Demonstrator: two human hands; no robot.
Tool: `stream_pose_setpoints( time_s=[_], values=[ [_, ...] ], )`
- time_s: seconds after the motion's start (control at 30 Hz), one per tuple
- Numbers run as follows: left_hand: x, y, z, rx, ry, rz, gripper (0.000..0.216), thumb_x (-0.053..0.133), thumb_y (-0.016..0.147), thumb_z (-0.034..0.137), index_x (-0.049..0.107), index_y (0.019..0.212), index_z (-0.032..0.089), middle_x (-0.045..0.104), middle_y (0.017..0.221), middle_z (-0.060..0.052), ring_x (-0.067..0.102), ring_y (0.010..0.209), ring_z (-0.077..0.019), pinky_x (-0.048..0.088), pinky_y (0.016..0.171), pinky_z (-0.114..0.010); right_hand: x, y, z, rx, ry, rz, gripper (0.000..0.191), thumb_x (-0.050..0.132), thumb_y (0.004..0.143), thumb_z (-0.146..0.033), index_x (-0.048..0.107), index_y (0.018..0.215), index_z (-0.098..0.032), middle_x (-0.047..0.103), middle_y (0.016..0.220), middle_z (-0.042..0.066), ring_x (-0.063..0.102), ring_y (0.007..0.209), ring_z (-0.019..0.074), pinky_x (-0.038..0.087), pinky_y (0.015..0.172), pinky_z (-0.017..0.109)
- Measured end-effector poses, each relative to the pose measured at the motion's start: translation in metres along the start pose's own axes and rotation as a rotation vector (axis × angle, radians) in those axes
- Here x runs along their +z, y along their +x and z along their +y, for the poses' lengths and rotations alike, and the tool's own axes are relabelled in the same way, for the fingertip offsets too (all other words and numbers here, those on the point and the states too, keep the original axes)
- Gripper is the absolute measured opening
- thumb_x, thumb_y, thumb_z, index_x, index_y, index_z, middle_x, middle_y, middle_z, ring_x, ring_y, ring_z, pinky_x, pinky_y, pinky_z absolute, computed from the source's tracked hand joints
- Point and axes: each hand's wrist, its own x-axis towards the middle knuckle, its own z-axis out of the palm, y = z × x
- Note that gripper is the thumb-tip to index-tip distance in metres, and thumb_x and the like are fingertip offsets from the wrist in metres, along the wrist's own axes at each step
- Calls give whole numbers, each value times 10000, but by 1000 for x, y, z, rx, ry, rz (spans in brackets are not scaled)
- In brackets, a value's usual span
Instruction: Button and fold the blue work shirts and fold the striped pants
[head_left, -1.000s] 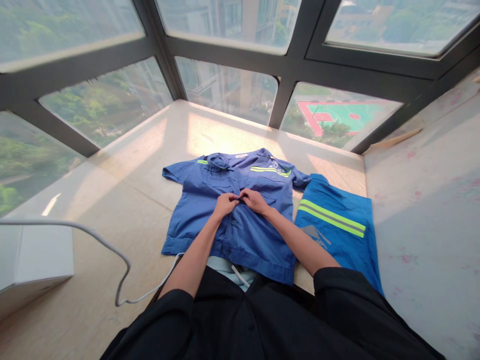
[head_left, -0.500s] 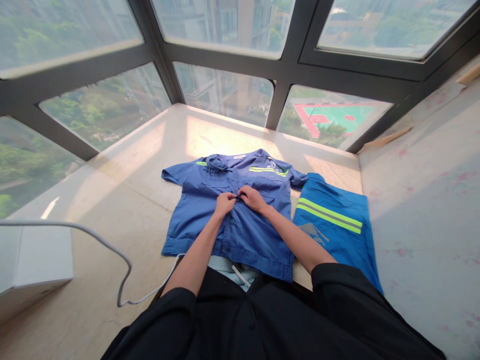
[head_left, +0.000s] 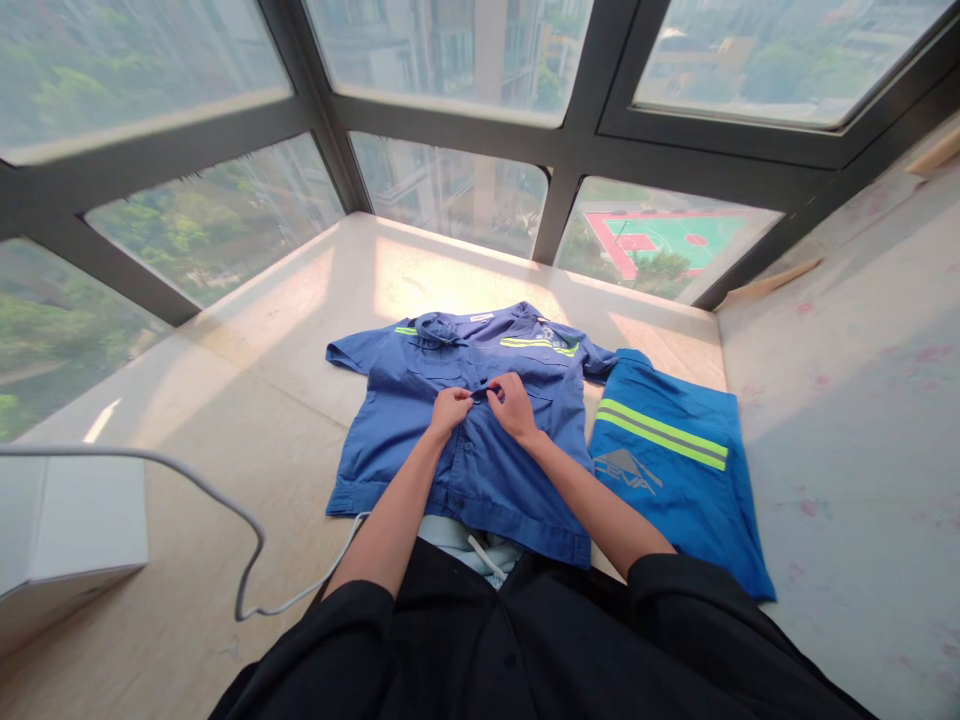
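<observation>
Pinching the blue shirt (head_left: 390, 430) at its front placket w/ both hands: our left hand (head_left: 448, 410) & right hand (head_left: 516, 405) are closed on the fabric, fingertips meeting. Shirt lies flat mid window ledge (head_left: 262, 400), hem at the front edge. Folded blue trousers (head_left: 675, 470) just beside it, toward the right edge.

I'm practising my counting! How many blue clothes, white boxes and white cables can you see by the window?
Blue clothes: 2, the shirt and the striped folded garment
White box: 1
White cable: 1
Total: 4
</observation>
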Motion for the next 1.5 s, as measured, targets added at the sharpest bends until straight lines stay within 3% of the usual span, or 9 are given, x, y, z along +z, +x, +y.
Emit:
stream_pose_setpoints(
  time_s=[0.07,0.13,0.23,0.5,0.67,0.77,0.97,1.27,1.5],
  values=[
    [0,-2,1,-9,-34,-7,176,637,705,78,767,807,141,745,727,-36,670,682,-155,508,695,-237,0,-6,-4,245,141,-99,58,630,798,-203,669,838,-186,686,901,59,621,745,166,520,685,266],
    [-1,-4,1,-19,-61,-10,183,641,709,75,769,823,136,748,734,-38,666,677,-150,508,697,-238,2,-10,-5,402,208,-203,85,641,808,-223,676,763,-160,700,757,61,624,627,152,486,550,233],
    [0,-6,1,-33,-85,-4,188,646,716,76,770,847,127,754,753,-46,666,685,-147,510,713,-241,6,-11,-8,535,290,-259,118,621,837,-209,679,769,-133,724,718,88,619,534,128,447,457,201],
    [2,-8,1,-47,-97,22,190,640,734,115,774,867,137,769,810,-53,685,764,-166,522,767,-263,8,-6,-18,712,432,-174,173,595,913,-225,646,777,-130,736,713,81,582,468,82,391,381,149],
    [-1,-8,2,-42,-85,8,158,661,712,130,774,822,149,760,785,-39,672,760,-160,510,774,-258,15,-5,-18,748,425,-112,135,674,863,-207,622,760,-136,698,667,39,518,422,52,259,324,133],
    [-4,-6,4,-48,-74,-11,105,680,718,191,763,769,150,712,669,-10,631,662,-140,492,691,-240,19,-2,-17,761,401,-80,154,673,845,-196,587,726,-147,655,613,7,469,383,40,198,308,137],
    [-6,-1,7,-46,-59,-44,252,787,636,390,715,668,150,557,483,43,477,473,-101,390,513,-226,22,0,-17,739,357,-59,129,648,827,-205,586,728,-151,615,577,-22,431,370,37,204,306,146],
    [-1,-3,-2,-8,-29,82,287,719,729,440,722,701,155,669,613,-5,591,602,-132,432,600,-230,23,-8,-13,632,266,-41,112,629,772,-197,583,675,-163,598,568,-33,394,364,36,226,316,154],
    [-1,-9,0,50,83,119,188,725,748,362,735,695,182,730,703,-38,663,715,-171,463,696,-253,24,-23,-6,406,72,-5,154,612,784,-290,636,688,-173,599,540,-30,467,377,71,275,346,172]
  ],
)
